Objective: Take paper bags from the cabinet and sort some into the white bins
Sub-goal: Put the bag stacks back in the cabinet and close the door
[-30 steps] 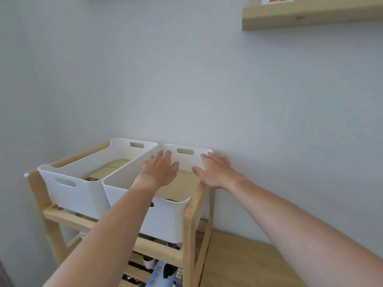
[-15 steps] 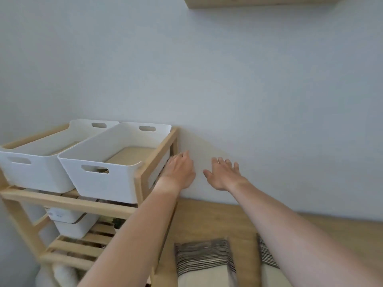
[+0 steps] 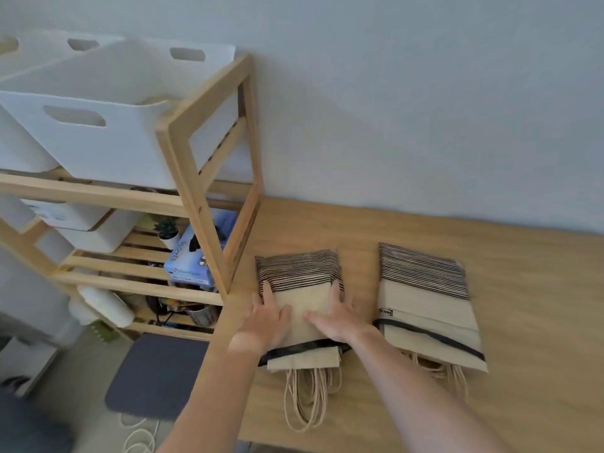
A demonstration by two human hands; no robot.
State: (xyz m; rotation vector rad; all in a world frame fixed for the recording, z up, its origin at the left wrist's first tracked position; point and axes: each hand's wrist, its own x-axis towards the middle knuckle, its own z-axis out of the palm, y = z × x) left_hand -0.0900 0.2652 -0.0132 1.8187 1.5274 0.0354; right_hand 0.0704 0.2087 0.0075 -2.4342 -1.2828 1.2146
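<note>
Two striped fabric pouches stuffed with folded paper bags lie on the wooden table top. My left hand [image 3: 268, 317] and my right hand [image 3: 336, 318] rest flat with straight fingers on the left pouch [image 3: 299, 273]; paper bags [image 3: 304, 361] and their cord handles stick out of its near end. The right pouch [image 3: 425, 302] lies untouched beside it. Two white bins [image 3: 108, 138] stand on the top shelf of the wooden rack at the left, a brown paper edge showing inside the nearer one.
The wooden rack [image 3: 209, 178] stands against the table's left edge. Its lower shelves hold smaller white boxes [image 3: 85, 223], a blue glove box [image 3: 192, 259], a small plant and a metal cup. A dark mat [image 3: 157, 374] and a white cord lie on the floor.
My view dropped from the bins down to the table. Both hands left the bin and wall area and came down onto the left pouch.
</note>
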